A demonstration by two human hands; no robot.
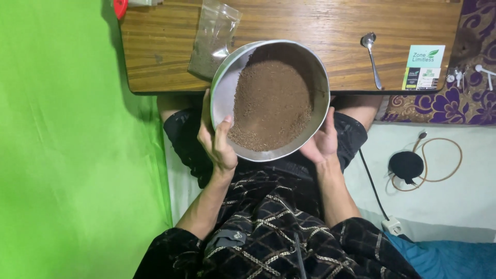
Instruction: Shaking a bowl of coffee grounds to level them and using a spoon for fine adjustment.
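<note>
Round metal sieve (pixel 223 95), brown gritty powder (pixel 269 103) | left hand (pixel 218 145), right hand (pixel 323 142) gripping rim | wooden worktop (pixel 160 41), steel spoon (pixel 372 57)

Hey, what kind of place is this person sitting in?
Probably a room at home, not a workshop: a low wooden table over the lap, a purple floral cloth, and a power strip on a pale sheet. Both hands hold a metal pan.

Both bare forearms reach forward; left hand (pixel 217 147) and right hand (pixel 321 142) are held apart, fingers curled, thumbs up.
</note>
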